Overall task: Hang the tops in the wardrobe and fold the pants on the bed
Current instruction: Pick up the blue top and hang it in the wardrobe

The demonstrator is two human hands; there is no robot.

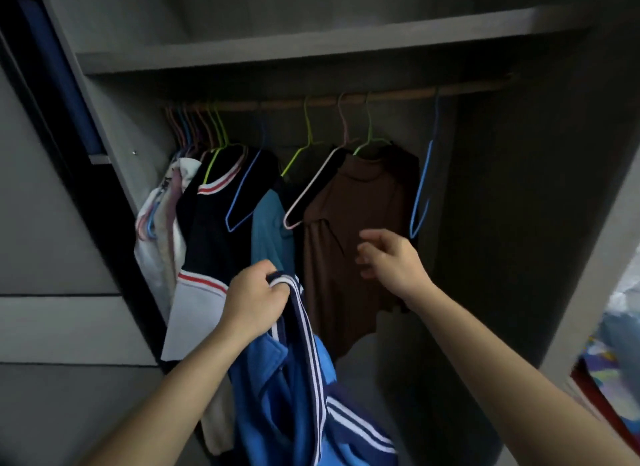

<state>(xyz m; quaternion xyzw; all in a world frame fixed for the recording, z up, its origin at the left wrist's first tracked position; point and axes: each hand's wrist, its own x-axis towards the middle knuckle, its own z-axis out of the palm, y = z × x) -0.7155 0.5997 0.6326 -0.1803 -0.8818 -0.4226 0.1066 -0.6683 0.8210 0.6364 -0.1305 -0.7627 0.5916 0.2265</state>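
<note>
The left hand [254,301] gripped a bunched blue top with white stripes [287,389], its fingers curled round a striped edge at the garment's upper end. From that fist the top hung slack, its long axis running roughly top to bottom and drifting toward the lower right, where it left the view. It hung in front of the open wardrobe [311,46], below the rod [398,94] and not on any hanger.

The right hand [389,263] held nothing. Its fingers were loosely curled, and it was raised higher than the left hand and to the right of the blue top, apart from it. It was in front of a brown top [353,205] that hung on a green hanger [369,143]. An empty blue hanger [420,188] hung on the rod just right of the brown top, above the right hand.
</note>
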